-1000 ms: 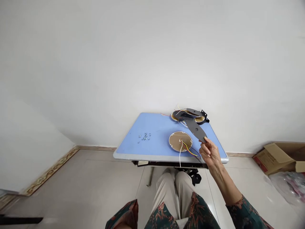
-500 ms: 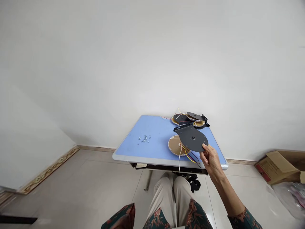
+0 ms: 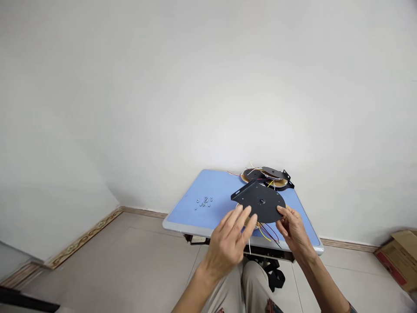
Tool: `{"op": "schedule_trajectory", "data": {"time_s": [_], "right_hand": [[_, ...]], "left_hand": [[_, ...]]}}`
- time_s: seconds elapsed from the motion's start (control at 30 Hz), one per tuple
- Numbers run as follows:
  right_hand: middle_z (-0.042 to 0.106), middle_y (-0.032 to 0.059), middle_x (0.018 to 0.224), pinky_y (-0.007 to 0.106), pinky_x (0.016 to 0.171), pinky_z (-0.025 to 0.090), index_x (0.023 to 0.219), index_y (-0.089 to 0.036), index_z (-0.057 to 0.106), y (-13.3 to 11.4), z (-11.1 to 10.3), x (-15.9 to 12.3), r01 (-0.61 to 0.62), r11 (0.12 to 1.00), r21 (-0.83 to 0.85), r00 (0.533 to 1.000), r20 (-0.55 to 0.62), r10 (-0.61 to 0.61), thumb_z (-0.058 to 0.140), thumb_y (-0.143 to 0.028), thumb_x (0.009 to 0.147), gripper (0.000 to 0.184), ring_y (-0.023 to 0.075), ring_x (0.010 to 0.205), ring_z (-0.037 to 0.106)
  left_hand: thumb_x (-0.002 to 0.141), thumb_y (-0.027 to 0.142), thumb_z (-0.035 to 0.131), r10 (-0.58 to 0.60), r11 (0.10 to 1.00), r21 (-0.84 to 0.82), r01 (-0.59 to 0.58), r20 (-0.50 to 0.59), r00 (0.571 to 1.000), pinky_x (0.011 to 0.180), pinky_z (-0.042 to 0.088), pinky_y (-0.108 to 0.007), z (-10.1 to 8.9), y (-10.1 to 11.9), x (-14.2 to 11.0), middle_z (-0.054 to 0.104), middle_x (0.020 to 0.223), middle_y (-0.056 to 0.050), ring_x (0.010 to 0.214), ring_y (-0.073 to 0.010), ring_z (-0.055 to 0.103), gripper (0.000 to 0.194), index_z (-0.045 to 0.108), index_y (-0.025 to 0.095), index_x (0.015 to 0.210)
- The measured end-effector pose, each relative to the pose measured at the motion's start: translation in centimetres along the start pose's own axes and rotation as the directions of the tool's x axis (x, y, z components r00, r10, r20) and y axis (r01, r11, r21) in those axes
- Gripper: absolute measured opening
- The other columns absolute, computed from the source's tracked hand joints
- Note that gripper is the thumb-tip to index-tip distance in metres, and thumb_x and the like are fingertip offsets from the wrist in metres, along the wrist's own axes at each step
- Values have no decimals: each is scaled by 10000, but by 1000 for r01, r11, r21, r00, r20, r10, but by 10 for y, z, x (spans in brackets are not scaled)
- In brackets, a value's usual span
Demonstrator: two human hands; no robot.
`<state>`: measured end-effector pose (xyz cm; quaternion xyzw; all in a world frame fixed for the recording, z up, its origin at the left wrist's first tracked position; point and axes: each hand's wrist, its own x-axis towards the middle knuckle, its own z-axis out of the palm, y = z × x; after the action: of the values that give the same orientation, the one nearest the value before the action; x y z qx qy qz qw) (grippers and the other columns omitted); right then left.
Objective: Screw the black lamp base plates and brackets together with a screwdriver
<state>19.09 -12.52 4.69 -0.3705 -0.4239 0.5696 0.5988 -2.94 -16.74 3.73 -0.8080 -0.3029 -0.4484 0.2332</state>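
Note:
A black semicircular metal plate with a centre hole and a bent flange is held flat above the blue tabletop. My right hand grips its right edge between thumb and fingers. My left hand is open with fingers spread, close to the plate's lower left edge, and I cannot tell if they touch it. Under the plate lies a round tan disc, mostly hidden, with yellow, red, black and white wires trailing towards the front edge. At the back, a similar disc lies partly under a black bracket.
Several small metal screws lie on the left of the blue folding table. A white wall rises behind it. A cardboard box stands on the tiled floor at right, and my beige-trousered knees are below the table.
My left hand has come into view beside the plate. The plate has moved left and now covers most of the front disc. The whole scene sits lower in the view.

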Motion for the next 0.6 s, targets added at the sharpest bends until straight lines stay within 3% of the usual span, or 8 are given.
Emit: {"op": "schedule_trajectory", "data": {"time_s": [0.1,0.27,0.33,0.4,0.43,0.5,0.6], "right_hand": [[308,-125,378,195,358,72,646,-204,441,-9,11,3,-25,1000,1,998,51,25,769,-477,763,442,1,292,188],[393,-105,406,183,309,89,670,-207,457,-21,18,12,-93,994,-55,973,206,102,750,-492,781,423,12,271,216],[525,-51,477,189,292,174,762,-193,540,-22,7,25,-63,992,-107,951,295,92,629,-575,866,406,36,279,281],[698,45,725,213,313,326,982,-179,619,-17,-12,43,93,972,-215,943,332,-17,523,-598,921,434,76,353,431],[729,73,849,227,355,409,1083,-186,625,-11,-22,52,212,925,-316,943,314,-109,545,-553,921,408,103,439,519],[732,99,1030,270,459,525,1226,-217,623,3,-40,70,407,713,-571,911,307,-275,617,-416,879,399,152,623,611],[663,131,1283,378,798,594,1302,-246,639,30,-46,82,618,389,-683,784,572,-242,551,-179,873,444,212,959,671]], "left_hand": [[967,7,344,10,1000,25,-11,22,1000,1135,468,-470,20,-16,11,610,1408,-143,1432,-267,442,514,522,139,1430],[991,65,411,87,992,-81,-93,-78,993,1033,565,-437,49,-45,21,724,1226,-129,1255,-229,622,410,611,171,1333],[985,44,401,9,987,-154,-32,-146,989,991,589,-407,54,-53,24,742,1181,-118,1193,-210,659,409,647,184,1281],[984,35,392,-136,968,-236,82,-220,966,969,597,-390,59,-62,28,754,1141,-100,1133,-190,687,412,675,204,1230],[983,39,409,-207,953,-271,136,-254,945,959,600,-384,62,-66,29,759,1120,-92,1097,-183,699,395,686,211,1206],[974,54,468,-303,926,-316,207,-295,906,930,606,-369,69,-76,32,764,1083,-81,1037,-177,716,339,703,214,1159],[960,53,499,-317,919,-327,222,-277,907,902,609,-356,84,-89,31,769,1050,-71,997,-176,722,309,714,211,1116]]}}
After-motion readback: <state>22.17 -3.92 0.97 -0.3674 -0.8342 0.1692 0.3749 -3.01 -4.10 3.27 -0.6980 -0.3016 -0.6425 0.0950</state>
